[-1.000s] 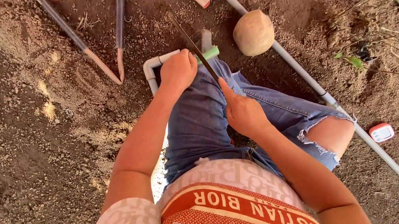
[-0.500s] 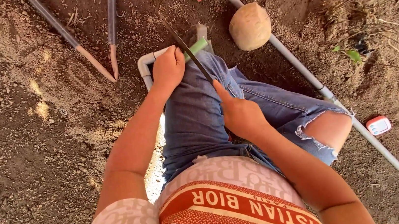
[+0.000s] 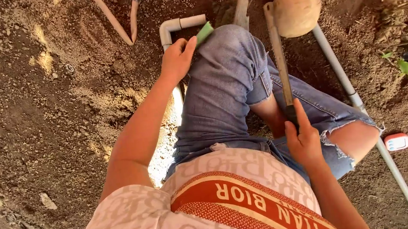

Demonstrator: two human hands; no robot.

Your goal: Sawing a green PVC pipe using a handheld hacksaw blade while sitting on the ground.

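Dirt [image 3: 37,112], loose, brown and sun-patched, spreads all round the seated person, whose left hand [image 3: 176,61] curls over a green piece [image 3: 204,32] on the white pipe elbow [image 3: 174,26] while the right hand [image 3: 304,142] grips a long blade [image 3: 278,56] beside the coconut [image 3: 297,9].

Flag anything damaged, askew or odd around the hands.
Nothing broken that I can see. The jeans are frayed at the cut hem by the right hand, which grips a long blade pointing at a coconut. The left hand rests on a white pipe elbow with a green piece.
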